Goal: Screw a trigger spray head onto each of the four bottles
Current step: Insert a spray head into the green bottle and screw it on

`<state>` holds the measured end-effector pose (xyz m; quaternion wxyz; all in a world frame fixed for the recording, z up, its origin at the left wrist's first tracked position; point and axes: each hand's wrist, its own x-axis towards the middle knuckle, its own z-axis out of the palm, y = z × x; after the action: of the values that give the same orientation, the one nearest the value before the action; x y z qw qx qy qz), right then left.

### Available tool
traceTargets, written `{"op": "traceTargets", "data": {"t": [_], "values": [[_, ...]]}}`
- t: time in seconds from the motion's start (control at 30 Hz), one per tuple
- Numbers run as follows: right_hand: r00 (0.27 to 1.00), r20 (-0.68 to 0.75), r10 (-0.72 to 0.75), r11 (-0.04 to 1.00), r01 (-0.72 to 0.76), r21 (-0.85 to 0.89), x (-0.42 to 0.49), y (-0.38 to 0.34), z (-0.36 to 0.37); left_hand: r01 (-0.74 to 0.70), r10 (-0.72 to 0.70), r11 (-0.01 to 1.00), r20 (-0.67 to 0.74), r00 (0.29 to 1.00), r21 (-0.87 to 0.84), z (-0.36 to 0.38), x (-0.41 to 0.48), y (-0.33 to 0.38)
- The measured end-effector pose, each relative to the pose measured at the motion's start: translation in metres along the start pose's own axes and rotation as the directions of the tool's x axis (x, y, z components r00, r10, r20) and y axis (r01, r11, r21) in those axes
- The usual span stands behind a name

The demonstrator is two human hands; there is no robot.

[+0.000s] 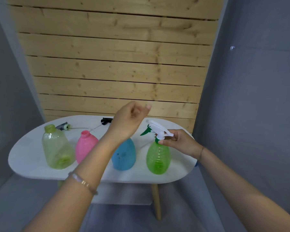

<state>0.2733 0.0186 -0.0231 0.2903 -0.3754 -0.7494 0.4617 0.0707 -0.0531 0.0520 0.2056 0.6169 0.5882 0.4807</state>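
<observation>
Your right hand (177, 141) pinches the white spray head (159, 129) at its collar on the light, tippy green bottle (158, 156); left hand (129, 119) hovers loosely curled, empty.

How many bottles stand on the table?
4, in a row: pale yellow-green bottle far left, pink bottle, blue bottle partly behind the left arm, bright green bottle far right.
</observation>
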Motion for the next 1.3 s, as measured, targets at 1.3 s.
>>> {"op": "traceTargets", "data": {"t": [1.3], "values": [[0.991,-0.135,-0.013,0.996,0.024,0.084,-0.003,0.003,0.016,-0.171,0.107,0.979,0.436,0.894,0.11,0.034,0.037,-0.015]]}}
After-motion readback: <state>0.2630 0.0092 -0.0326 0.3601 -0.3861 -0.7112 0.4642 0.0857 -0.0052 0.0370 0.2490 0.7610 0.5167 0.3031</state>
